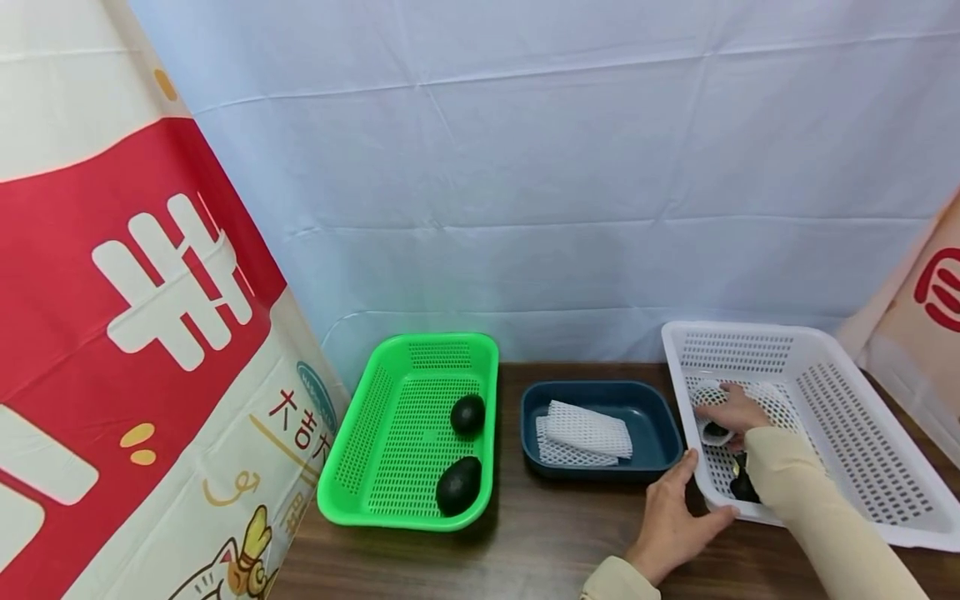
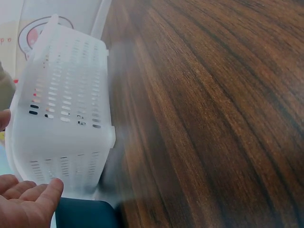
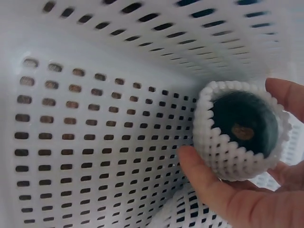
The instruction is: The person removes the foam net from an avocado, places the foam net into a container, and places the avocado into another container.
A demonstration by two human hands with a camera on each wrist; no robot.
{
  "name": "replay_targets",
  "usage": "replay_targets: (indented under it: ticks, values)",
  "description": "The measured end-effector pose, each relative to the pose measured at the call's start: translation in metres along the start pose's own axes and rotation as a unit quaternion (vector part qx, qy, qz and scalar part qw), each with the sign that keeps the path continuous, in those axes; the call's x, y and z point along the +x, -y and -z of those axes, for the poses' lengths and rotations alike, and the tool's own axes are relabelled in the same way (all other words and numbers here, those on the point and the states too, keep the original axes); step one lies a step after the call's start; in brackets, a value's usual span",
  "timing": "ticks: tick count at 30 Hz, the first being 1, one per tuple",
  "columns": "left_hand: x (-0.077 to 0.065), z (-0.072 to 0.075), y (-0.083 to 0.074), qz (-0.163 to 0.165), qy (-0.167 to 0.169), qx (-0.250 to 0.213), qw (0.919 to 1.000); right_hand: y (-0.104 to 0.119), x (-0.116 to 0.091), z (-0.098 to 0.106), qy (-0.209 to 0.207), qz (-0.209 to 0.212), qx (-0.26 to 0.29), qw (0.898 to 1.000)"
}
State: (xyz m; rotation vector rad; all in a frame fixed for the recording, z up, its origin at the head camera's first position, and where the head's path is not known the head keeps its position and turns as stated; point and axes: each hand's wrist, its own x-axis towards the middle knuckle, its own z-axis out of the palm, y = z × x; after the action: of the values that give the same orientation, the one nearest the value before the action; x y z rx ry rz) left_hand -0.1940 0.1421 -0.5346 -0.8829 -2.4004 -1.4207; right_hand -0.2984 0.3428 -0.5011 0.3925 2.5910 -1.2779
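Inside the white basket, my right hand grips a dark avocado wrapped in a white foam net. Its stem end shows through the net's opening, with thumb and fingers on either side. Another netted piece lies just below it in the right wrist view. Partly hidden by the right sleeve is a dark item with a yellow patch, near the basket's front. My left hand rests at the basket's near left corner, fingers fairly straight along the side and thumb at the front rim.
Left of the white basket stands a dark blue tray holding white foam nets. A green basket farther left contains two dark avocados. Everything stands on a wooden table, with cloth hanging behind and at the sides.
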Motion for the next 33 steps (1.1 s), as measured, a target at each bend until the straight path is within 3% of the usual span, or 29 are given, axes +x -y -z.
replay_targets:
  ticks: [9,15,23,29,33]
  values:
    - [0.0,0.001,-0.001,0.001,0.003,-0.006,1.0,-0.003,-0.001,-0.002,-0.038,0.012,0.009,0.999]
    - [0.001,0.001,-0.001,0.004,0.005,-0.01,0.9999,0.003,-0.005,-0.001,-0.058,-0.008,0.015,0.998]
    - [0.002,0.003,-0.004,0.037,0.027,-0.01,0.9989,0.006,-0.004,-0.002,-0.059,-0.018,0.046,0.997]
    - [0.003,0.005,-0.004,0.102,0.064,-0.037,0.992,0.009,-0.005,0.0,-0.059,-0.022,0.047,0.997]
    - [0.004,0.006,-0.003,0.119,0.08,-0.042,0.9888,0.01,-0.007,0.0,-0.061,-0.025,0.051,0.997]
